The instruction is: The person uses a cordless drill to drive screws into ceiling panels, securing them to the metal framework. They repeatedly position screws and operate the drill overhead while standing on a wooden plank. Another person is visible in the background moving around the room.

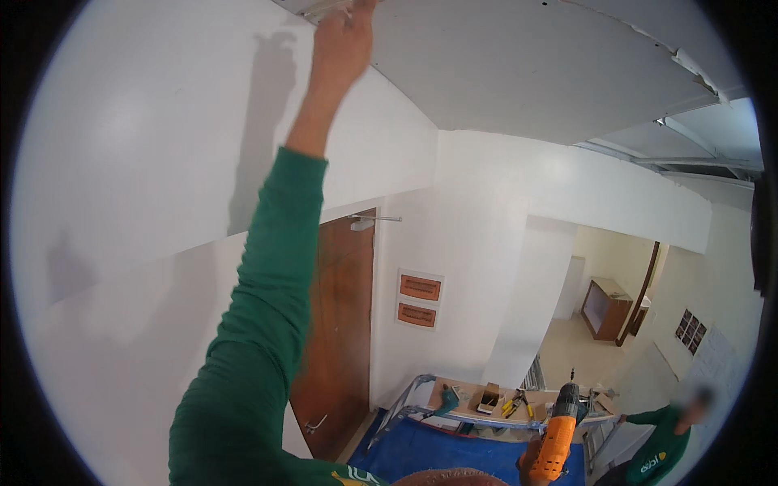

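Observation:
My left hand (342, 44) is raised overhead to the grey ceiling board (519, 73), near where it meets the white wall. Its fingers look curled together, and their tips run past the top of the picture, so what they hold, if anything, is hidden. Low down, my right hand (531, 466) is wrapped round an orange and black cordless drill (557, 441). The drill's bit points upward, away from the ceiling corner where my left hand is.
Below stands a work platform (486, 417) carrying a small box (489, 399) and pliers (519, 398). Blue sheeting (438, 454) covers the floor. A co-worker (668, 433) in green stands at right. A wooden door (336, 324) is at left; metal ceiling framing (689, 158) lies exposed far right.

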Demonstrator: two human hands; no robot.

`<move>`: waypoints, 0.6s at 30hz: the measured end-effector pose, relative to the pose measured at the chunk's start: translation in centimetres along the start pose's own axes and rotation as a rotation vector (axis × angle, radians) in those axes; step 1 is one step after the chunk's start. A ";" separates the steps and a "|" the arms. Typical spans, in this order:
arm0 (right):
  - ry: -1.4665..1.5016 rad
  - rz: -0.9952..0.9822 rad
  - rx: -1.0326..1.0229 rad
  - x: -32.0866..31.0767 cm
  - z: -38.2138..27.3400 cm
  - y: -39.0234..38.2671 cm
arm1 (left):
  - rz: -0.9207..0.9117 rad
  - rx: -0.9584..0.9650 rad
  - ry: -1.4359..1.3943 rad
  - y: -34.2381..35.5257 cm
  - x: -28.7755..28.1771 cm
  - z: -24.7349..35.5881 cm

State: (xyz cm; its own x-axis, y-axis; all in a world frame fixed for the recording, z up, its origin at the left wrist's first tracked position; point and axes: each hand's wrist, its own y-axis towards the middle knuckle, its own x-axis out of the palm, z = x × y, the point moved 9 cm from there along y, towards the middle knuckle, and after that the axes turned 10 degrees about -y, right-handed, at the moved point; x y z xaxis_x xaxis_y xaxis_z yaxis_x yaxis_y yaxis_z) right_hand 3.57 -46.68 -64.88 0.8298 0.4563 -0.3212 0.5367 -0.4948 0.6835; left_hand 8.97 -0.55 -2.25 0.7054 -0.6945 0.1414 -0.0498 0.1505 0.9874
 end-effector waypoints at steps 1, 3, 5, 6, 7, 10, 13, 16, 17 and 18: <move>-0.002 -0.013 0.005 -0.2 0.3 0.0 | -0.049 -0.040 0.024 0.4 0.3 -0.2; 0.009 -0.041 -0.002 0.1 0.6 0.4 | -0.043 0.042 -0.045 2.8 0.2 0.3; 0.010 -0.066 -0.003 0.0 0.9 0.3 | 0.006 0.114 -0.175 3.8 0.7 1.8; 0.013 -0.078 -0.005 0.2 1.1 0.4 | 0.004 0.070 -0.190 4.3 1.4 1.8; 0.018 -0.086 -0.006 0.2 1.1 0.6 | 0.004 0.026 -0.203 4.5 1.9 2.1; 0.052 -0.140 -0.056 1.5 0.8 1.1 | 0.400 0.864 0.969 4.7 4.5 4.2; 0.037 -0.168 -0.062 1.2 1.6 0.6 | -0.119 0.687 0.414 -2.3 17.0 6.0; 0.073 -0.212 -0.122 1.6 1.4 0.6 | -0.811 0.754 0.449 -17.1 29.3 2.1; 0.068 -0.220 -0.130 1.4 1.5 0.1 | -1.025 0.643 0.351 -22.6 30.8 0.9; 0.072 -0.217 -0.136 1.2 1.8 -0.5 | -1.226 0.526 0.198 -28.1 30.8 0.4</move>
State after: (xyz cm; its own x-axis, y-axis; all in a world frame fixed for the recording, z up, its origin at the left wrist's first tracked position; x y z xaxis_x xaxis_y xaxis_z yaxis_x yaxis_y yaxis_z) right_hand 4.58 -47.17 -66.78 0.6818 0.5946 -0.4262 0.6716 -0.2779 0.6868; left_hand 31.83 -26.44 -25.57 0.5775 -0.0665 -0.8137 0.4499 -0.8058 0.3852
